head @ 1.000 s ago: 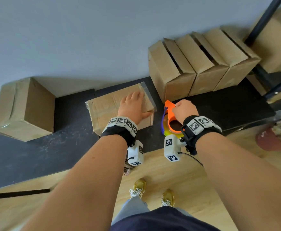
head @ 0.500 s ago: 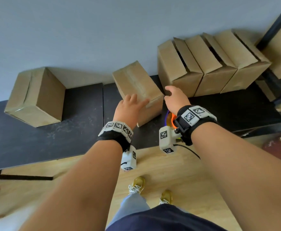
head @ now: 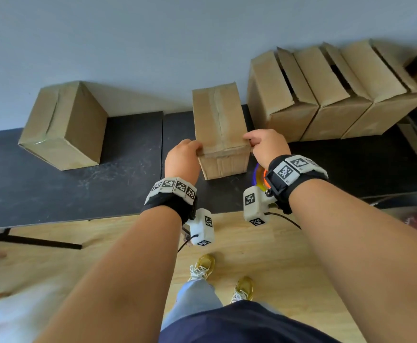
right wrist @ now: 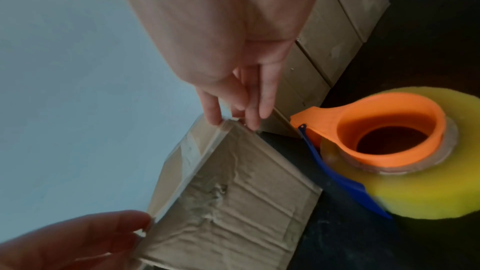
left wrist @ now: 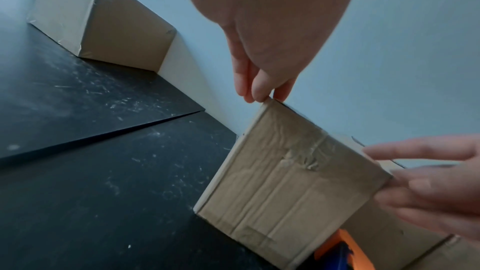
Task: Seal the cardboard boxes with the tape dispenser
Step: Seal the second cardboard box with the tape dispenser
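A taped cardboard box (head: 218,120) stands lengthways on the black table (head: 118,184), its far end toward the wall. My left hand (head: 197,151) pinches its near left top corner, and my right hand (head: 250,144) pinches the near right top corner. In the left wrist view the fingers (left wrist: 255,89) meet on the box (left wrist: 285,184) corner; wrinkled clear tape runs over its near face. The orange tape dispenser (right wrist: 384,137) with its yellow roll lies on the table just right of the box (right wrist: 233,196), mostly hidden under my right wrist in the head view.
Another taped box (head: 63,125) sits at the back left against the wall. A row of several boxes with loose flaps (head: 331,95) leans at the back right, close to the held box. Wooden floor and my shoes lie below the table edge.
My right hand let go of the tape dispenser, which now lies on the table. The box was turned from crosswise to lengthways, and both hands now hold its near corners.
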The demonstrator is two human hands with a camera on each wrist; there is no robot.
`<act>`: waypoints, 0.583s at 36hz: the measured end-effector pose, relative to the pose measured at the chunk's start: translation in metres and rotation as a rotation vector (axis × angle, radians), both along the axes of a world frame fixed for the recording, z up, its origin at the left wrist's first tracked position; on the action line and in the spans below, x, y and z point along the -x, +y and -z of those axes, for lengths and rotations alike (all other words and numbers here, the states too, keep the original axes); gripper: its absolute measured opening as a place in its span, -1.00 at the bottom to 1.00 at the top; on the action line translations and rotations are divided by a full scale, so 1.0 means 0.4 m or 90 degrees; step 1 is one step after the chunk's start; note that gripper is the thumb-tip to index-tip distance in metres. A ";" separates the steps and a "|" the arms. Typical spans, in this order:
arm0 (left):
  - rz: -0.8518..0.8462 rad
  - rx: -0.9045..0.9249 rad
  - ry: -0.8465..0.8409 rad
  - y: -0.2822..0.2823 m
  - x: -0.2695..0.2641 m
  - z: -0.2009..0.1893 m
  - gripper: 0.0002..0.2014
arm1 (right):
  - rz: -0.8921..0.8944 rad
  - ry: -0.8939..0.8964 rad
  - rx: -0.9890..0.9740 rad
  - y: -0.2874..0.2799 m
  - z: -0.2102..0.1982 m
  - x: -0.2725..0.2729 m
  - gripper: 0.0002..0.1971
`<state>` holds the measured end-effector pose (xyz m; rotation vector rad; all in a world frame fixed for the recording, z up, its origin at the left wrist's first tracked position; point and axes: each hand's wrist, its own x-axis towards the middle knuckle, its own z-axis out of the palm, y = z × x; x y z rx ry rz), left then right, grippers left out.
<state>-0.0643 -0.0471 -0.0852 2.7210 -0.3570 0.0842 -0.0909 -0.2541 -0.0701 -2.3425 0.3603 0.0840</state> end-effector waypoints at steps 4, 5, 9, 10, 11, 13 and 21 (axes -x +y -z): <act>0.036 -0.070 0.020 0.017 -0.015 -0.006 -0.62 | -0.028 -0.039 0.061 -0.009 0.017 0.000 -0.51; 0.041 -0.083 0.023 0.020 -0.016 -0.006 -0.61 | -0.037 -0.053 0.079 -0.009 0.019 0.001 -0.54; 0.031 -0.094 0.055 0.025 -0.023 -0.001 -0.57 | -0.053 -0.085 0.109 -0.008 0.022 0.004 -0.61; 0.030 -0.096 0.055 0.024 -0.024 0.001 -0.57 | -0.053 -0.090 0.113 -0.008 0.022 0.005 -0.61; 0.031 -0.096 0.052 0.023 -0.026 0.003 -0.57 | -0.055 -0.092 0.120 -0.008 0.022 0.007 -0.61; 0.035 -0.099 0.036 0.022 -0.029 0.006 -0.58 | -0.064 -0.093 0.135 -0.009 0.022 0.009 -0.63; 0.047 -0.113 0.016 0.017 -0.039 0.016 -0.65 | -0.077 -0.102 0.184 0.002 0.048 0.004 -0.80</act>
